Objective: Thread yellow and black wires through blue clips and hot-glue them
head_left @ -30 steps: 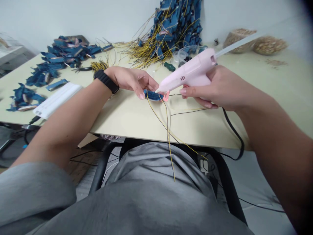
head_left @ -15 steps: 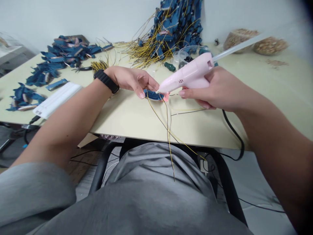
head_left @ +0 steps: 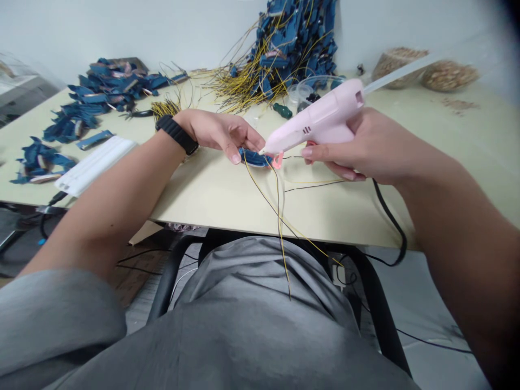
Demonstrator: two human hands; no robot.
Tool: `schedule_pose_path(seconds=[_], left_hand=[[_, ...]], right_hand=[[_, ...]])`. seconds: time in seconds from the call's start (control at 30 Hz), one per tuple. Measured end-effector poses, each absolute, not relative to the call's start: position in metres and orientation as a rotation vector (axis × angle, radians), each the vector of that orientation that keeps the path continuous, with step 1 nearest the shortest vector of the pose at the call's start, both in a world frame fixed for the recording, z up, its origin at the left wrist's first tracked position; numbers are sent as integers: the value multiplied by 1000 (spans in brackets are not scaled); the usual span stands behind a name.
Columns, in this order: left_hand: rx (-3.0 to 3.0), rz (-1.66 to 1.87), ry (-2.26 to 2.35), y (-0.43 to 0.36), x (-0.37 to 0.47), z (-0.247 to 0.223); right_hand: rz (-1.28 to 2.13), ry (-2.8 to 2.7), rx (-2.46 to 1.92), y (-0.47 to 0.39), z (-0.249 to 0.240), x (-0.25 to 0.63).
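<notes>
Between its thumb and fingers, my left hand [head_left: 229, 136] pinches a small blue piece [head_left: 255, 157] just above the table. Thin yellow and black wires [head_left: 279, 208] run from that piece over the table edge to my lap. My right hand [head_left: 361, 149] is wrapped round a pink hot glue gun [head_left: 319, 116], a forefinger at its trigger. The gun's nozzle is at the right end of the blue piece; whether it touches I cannot tell. A clear glue stick [head_left: 400, 75] sticks out of the gun's back, and a pink stand [head_left: 278, 159] shows under its front.
Blue pieces lie in a pile [head_left: 114, 86] at the left, with a taller wired heap [head_left: 292, 49] at the back. A white box [head_left: 97, 165] sits by my left forearm. Further right are a green object [head_left: 283, 111] and bags of small tan pieces [head_left: 449, 76]. A black cord [head_left: 390, 216] hangs off the edge.
The back of the glue gun has shifted slightly right and up with my right hand, while its nozzle stays by the blue piece. My left hand has hardly moved.
</notes>
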State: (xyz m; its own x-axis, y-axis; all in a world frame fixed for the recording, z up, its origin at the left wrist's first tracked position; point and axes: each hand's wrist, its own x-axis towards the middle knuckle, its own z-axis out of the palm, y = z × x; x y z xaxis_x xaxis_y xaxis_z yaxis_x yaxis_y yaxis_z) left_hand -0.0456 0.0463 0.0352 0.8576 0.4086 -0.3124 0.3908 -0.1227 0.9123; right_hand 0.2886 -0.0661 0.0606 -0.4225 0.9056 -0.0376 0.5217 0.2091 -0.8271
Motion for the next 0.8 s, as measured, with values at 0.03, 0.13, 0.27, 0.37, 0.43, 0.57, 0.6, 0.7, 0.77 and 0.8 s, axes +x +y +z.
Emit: schedule_pose_path(seconds=[0.03, 0.13, 0.27, 0.37, 0.43, 0.57, 0.6, 0.7, 0.77, 0.8], left_hand=[[1739, 21, 604, 47, -46, 35], [1768, 9, 535, 47, -44, 36], [1789, 20, 512, 45, -42, 38], [1813, 32, 519, 44, -40, 39], [1841, 24, 525, 42, -38, 40], [1856, 20, 539, 40, -33, 41], [1848, 23, 544, 39, -33, 41], [1819, 50, 563, 41, -35, 38], [1785, 75, 562, 43, -38, 35], [1767, 78, 561, 45, -40, 34]], right_hand=[[1134, -2032, -1324, -66, 62, 288], [1191, -2049, -1338, -66, 63, 285], [1219, -2051, -1354, -66, 62, 282], [1239, -2074, -1347, -64, 59, 282], [1258, -2074, -1336, -63, 58, 283], [1304, -2037, -1335, -65, 59, 281], [1326, -2031, -1323, -66, 60, 281], [1376, -1995, -1261, -66, 63, 284], [1385, -1935, -1250, -64, 63, 288], [1381, -1898, -1253, -63, 63, 291]])
